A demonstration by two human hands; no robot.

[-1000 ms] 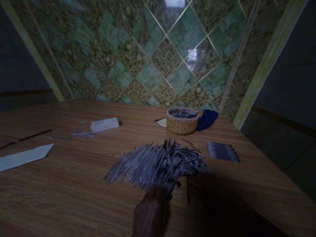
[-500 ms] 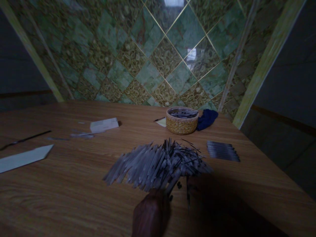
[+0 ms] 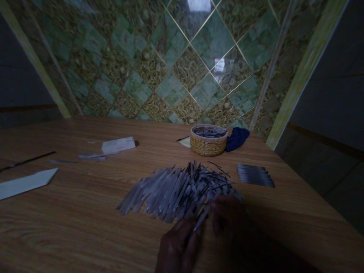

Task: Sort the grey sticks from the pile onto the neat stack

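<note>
Between my hands, at the near edge of the pile, is a slim stick in a clear plastic sleeve [image 3: 201,218]. My left hand [image 3: 179,242] is closed around its lower end. At its upper end is my right hand [image 3: 227,214], fingers bent together; deep shadow hides whether they pinch the sleeve or something small. Just beyond both hands spreads a heap of similar thin sleeved sticks [image 3: 167,191], pale and lined up on the left, darker and crossed on the right.
A round woven basket [image 3: 209,146] full of similar sticks stands behind the pile, beside a dark blue cloth [image 3: 237,138]. To the right lies a neat row of sticks [image 3: 255,175]. Leftward are a white box [image 3: 118,145], a pale strip [image 3: 27,184] and a dark thin rod [image 3: 31,160].
My right hand has come up and in to the upper end of the sleeved stick. My left hand has shifted slightly right. A dark strip that hung below the right hand no longer shows.
</note>
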